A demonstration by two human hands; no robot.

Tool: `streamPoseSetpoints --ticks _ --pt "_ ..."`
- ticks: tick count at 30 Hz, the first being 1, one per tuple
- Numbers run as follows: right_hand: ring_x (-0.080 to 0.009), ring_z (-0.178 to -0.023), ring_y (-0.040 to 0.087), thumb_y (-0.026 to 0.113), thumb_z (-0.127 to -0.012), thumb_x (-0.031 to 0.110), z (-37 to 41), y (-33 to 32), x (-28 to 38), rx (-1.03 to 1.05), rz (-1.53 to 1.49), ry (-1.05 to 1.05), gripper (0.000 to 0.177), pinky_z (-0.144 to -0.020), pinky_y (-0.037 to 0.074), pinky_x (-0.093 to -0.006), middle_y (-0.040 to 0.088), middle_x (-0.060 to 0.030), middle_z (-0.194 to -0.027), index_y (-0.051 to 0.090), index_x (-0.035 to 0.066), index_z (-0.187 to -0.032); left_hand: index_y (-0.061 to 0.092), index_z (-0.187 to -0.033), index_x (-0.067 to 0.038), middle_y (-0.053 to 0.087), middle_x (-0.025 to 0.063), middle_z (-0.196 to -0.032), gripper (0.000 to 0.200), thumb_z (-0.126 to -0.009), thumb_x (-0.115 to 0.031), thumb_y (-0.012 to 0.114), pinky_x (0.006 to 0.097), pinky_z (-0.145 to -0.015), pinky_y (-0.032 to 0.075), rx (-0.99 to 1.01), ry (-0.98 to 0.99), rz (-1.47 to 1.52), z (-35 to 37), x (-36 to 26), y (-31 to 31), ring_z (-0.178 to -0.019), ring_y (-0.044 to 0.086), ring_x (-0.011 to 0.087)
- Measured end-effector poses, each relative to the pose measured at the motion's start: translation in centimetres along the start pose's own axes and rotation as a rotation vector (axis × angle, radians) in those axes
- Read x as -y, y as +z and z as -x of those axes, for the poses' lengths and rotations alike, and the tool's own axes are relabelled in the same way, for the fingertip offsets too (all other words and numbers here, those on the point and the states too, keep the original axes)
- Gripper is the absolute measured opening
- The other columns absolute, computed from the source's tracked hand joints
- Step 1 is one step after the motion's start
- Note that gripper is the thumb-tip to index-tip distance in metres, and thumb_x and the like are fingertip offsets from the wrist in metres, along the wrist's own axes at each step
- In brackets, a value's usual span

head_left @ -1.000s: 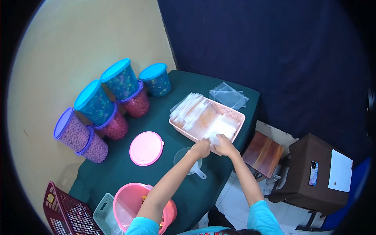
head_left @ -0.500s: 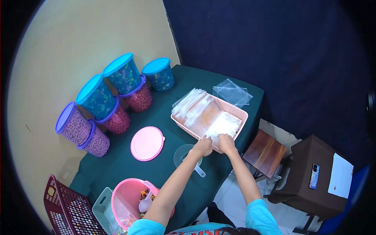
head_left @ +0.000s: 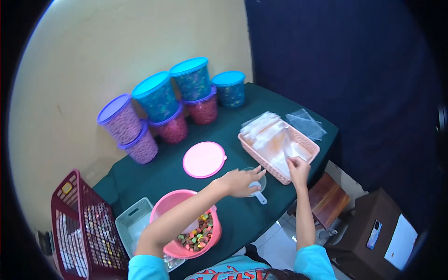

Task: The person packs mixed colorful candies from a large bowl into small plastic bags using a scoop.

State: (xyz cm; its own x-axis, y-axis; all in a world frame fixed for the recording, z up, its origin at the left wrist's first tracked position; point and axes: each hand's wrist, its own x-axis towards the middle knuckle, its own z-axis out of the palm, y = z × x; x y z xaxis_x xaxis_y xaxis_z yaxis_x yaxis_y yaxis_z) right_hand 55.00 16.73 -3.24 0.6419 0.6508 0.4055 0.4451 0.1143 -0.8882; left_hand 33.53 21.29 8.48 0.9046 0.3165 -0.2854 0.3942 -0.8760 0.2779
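Observation:
My right hand [head_left: 298, 171] pinches the edge of a clear plastic bag [head_left: 288, 148] at the front right of the pale pink basket [head_left: 261, 162]. More clear bags [head_left: 264, 130] lie stacked in the basket's left part. My left hand [head_left: 242, 182], its fingers spread, hovers over or rests on a round translucent utensil with a white handle [head_left: 262, 198]; contact cannot be made out. Below my left forearm stands a pink tub [head_left: 175, 199] of colourful button-shaped candies [head_left: 199, 237]. Its interior is partly hidden by the arm.
A pink lid [head_left: 204, 159] lies mid-table. Stacked lidded tubs [head_left: 155, 100] line the wall side. Loose bags [head_left: 305, 125] lie behind the basket. A maroon basket [head_left: 91, 224] and a pale green tray [head_left: 131, 214] stand at left; a wooden stool [head_left: 329, 198] is at right.
My left hand has left the basket and moved left to the round utensil, opening. My right hand has shifted up slightly, lifting a bag's edge. The view has turned, exposing more candies.

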Motion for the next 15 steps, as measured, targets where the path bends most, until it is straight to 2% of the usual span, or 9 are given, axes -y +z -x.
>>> streamPoseSetpoints --ticks 2,4,6,7,8,11,12,14,15 --pt "-0.0128 -0.063 0.059 0.059 -0.071 -0.002 3.5 -0.6 5.6 -0.053 -0.119 -0.11 0.006 -0.06 0.045 -0.0237 0.062 -0.0105 -0.069 0.061 -0.004 -0.076 0.016 -0.132 -0.002 0.028 0.0177 -0.132 0.065 -0.085 -0.043 0.036 0.0381 -0.093 0.033 0.001 -0.155 0.158 5.8 -1.5 -0.9 -0.108 0.046 0.032" --pt "-0.0138 -0.064 0.059 0.062 -0.067 -0.005 8.3 -0.1 10.3 0.0 -0.28 -0.204 0.004 -0.06 0.046 -0.0249 0.062 -0.0093 -0.07 0.06 -0.001 -0.069 0.01 -0.132 0.001 0.031 0.0213 -0.13 0.073 -0.084 -0.047 0.037 0.036 -0.089 0.038 0.054 -0.275 0.449 11.1 -2.6 -0.4 -0.1 0.052 0.0312" --pt "-0.014 -0.063 0.059 0.065 -0.063 -0.006 12.9 1.0 14.4 0.178 -0.485 -0.319 0.012 -0.058 0.046 -0.0252 0.062 -0.008 -0.068 0.057 0.002 -0.062 0.0 -0.131 0.003 0.029 0.0227 -0.13 0.082 -0.083 -0.05 0.039 0.0342 -0.087 0.04 -0.065 -0.229 0.758 15.6 -3.9 1.7 -0.1 0.052 0.0266" --pt "-0.0149 -0.061 0.059 0.066 -0.062 -0.007 14.8 1.7 15.4 0.277 -0.5 -0.391 0.013 -0.058 0.045 -0.0246 0.062 -0.008 -0.068 0.057 0.003 -0.063 -0.005 -0.132 0.0 0.027 0.0223 -0.131 0.086 -0.081 -0.052 0.042 0.0318 -0.083 0.042 -0.251 -0.14 0.934 17.2 -4.4 4.1 -0.1 0.051 0.0249" --pt "-0.0157 -0.06 0.058 0.066 -0.062 -0.007 16.5 2.4 16.3 0.378 -0.519 -0.469 0.014 -0.057 0.045 -0.0239 0.061 -0.008 -0.068 0.057 0.003 -0.063 0.003 -0.133 -0.001 0.028 0.0201 -0.13 0.089 -0.077 -0.056 0.046 0.0314 -0.083 0.041 -0.396 -0.117 1.135 18.4 -5.2 6.0 -0.104 0.048 0.0239" --pt "-0.0187 -0.058 0.056 0.068 -0.059 -0.002 20.6 4.5 18.5 0.644 -0.563 -0.648 0.015 -0.051 0.042 -0.0271 0.059 -0.0065 -0.067 0.054 0.004 -0.059 0.027 -0.126 -0.002 0.039 0.0136 -0.118 0.085 -0.069 -0.058 0.055 0.0306 -0.089 0.034 -0.559 -0.103 1.466 22.1 -6.2 10.7 -0.108 0.042 0.02" --pt "-0.0187 -0.058 0.056 0.068 -0.059 -0.002 22.1 5.3 19.0 0.659 -0.586 -0.646 0.015 -0.051 0.042 -0.0271 0.059 -0.0065 -0.067 0.054 0.004 -0.059 0.027 -0.126 -0.002 0.039 0.0136 -0.118 0.085 -0.069 -0.058 0.055 0.0306 -0.089 0.034 -0.578 -0.127 1.463 23.0 -6.4 11.2 -0.108 0.042 0.02" --pt "-0.0183 -0.057 0.054 0.066 -0.061 0.0 25.0 6.6 20.2 0.756 -0.56 -0.679 0.013 -0.051 0.042 -0.0273 0.055 -0.0049 -0.065 0.054 0.004 -0.061 0.03 -0.125 -0.001 0.042 0.0129 -0.114 0.085 -0.067 -0.057 0.058 0.0305 -0.088 0.034 -0.793 -0.026 1.506 25.3 -7.0 12.3 -0.108 0.041 0.0185" --pt "-0.0193 -0.055 0.051 0.064 -0.063 0.0 26.2 7.4 20.9 0.769 -0.584 -0.699 0.012 -0.052 0.041 -0.0283 0.049 -0.0045 -0.06 0.052 0.003 -0.061 0.028 -0.126 -0.001 0.041 0.013 -0.115 0.076 -0.071 -0.043 0.061 0.0317 -0.089 0.034 -0.755 -0.014 1.503 27.0 -6.4 13.3 -0.109 0.04 0.019"
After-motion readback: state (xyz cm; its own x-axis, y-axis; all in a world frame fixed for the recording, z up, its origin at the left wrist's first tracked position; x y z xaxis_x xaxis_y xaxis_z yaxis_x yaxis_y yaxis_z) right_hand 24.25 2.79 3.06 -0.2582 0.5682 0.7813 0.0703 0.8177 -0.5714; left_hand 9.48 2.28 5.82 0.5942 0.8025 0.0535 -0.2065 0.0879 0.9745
